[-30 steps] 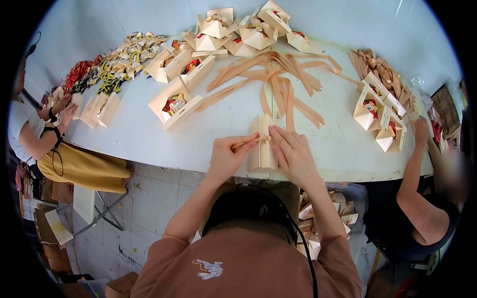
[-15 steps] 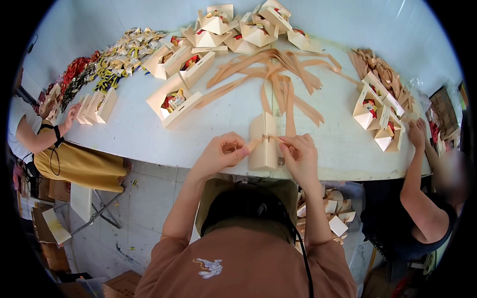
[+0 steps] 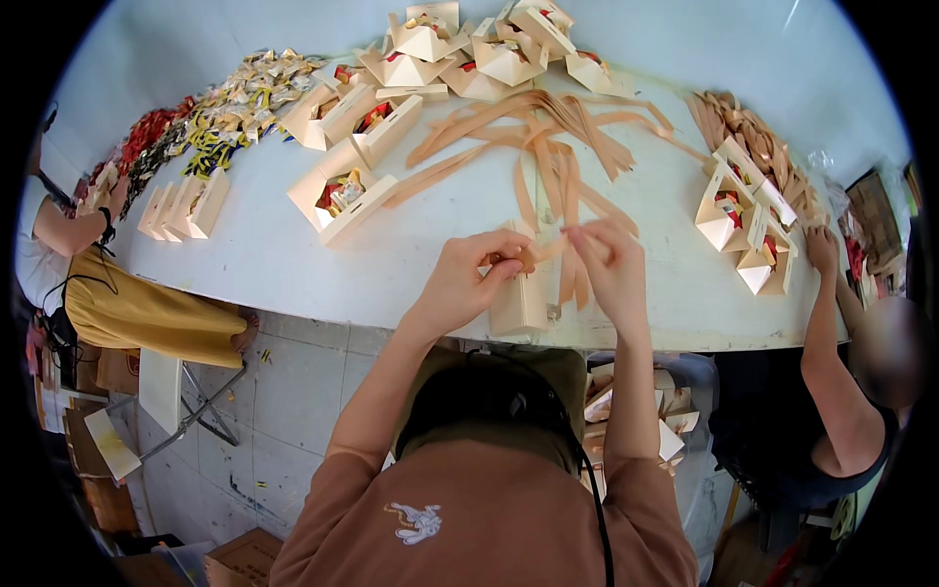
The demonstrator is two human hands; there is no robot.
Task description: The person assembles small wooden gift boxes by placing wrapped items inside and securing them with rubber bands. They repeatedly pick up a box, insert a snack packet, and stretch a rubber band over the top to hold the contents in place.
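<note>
In front of me at the table's near edge stands a closed cream gift box [image 3: 519, 305]. A tan ribbon [image 3: 550, 248] runs across its top, between my two hands. My left hand [image 3: 469, 279] pinches the ribbon close against the box, its fingers curled and partly hiding the box top. To the right and slightly higher, my right hand [image 3: 611, 269] grips the ribbon's other part between thumb and forefinger, pulled away from the box. Whether a knot or loop lies under the left fingers cannot be made out.
More loose ribbons [image 3: 562, 127] fan out ahead. Open filled boxes [image 3: 342, 196] stand left and at the back, others [image 3: 729, 215] at right. Wrapped sweets [image 3: 259, 93] are heaped far left. Co-workers sit at both ends, one hand [image 3: 822, 249] near the right boxes. Below is a bin of boxes [image 3: 675, 411].
Both hands have moved up and away from me, the right one farther from the box with the ribbon drawn out. The left co-worker's hand has left the row of upright boxes.
</note>
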